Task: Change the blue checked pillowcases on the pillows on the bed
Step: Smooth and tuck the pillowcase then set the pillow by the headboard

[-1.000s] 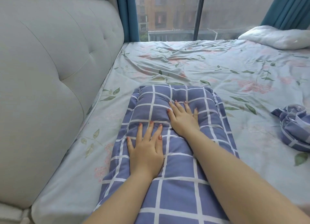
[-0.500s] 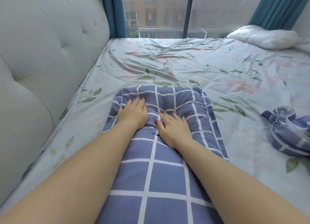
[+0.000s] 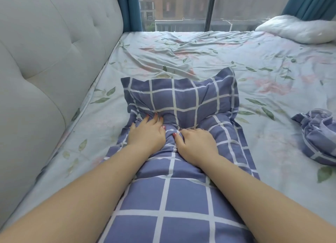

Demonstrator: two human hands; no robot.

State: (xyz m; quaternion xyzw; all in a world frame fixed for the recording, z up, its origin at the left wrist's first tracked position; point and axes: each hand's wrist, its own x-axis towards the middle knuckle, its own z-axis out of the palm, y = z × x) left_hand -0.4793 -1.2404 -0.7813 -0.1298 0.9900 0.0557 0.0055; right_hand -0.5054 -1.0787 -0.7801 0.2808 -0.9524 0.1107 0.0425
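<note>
A pillow in a blue checked pillowcase [image 3: 178, 100] lies lengthwise on the floral bed sheet [image 3: 254, 75], running from me toward the window. Its far end stands tilted up, folded at a crease. My left hand [image 3: 147, 133] presses into that crease with fairly straight fingers. My right hand [image 3: 197, 144] sits beside it with fingers curled into bunched pillowcase cloth. Both forearms lie along the pillow. A second blue checked pillowcase [image 3: 316, 141] lies crumpled on the sheet at the right.
A padded grey headboard [image 3: 45, 60] runs along the left side of the bed. A bare white pillow [image 3: 294, 30] lies at the far right corner. Behind the bed are a window [image 3: 181, 6] and teal curtains [image 3: 129, 8].
Both hands slid farther up the pillow and pushed down at its middle. The pillow's far end has lifted off the sheet and folded upward, and cloth has bunched between my hands.
</note>
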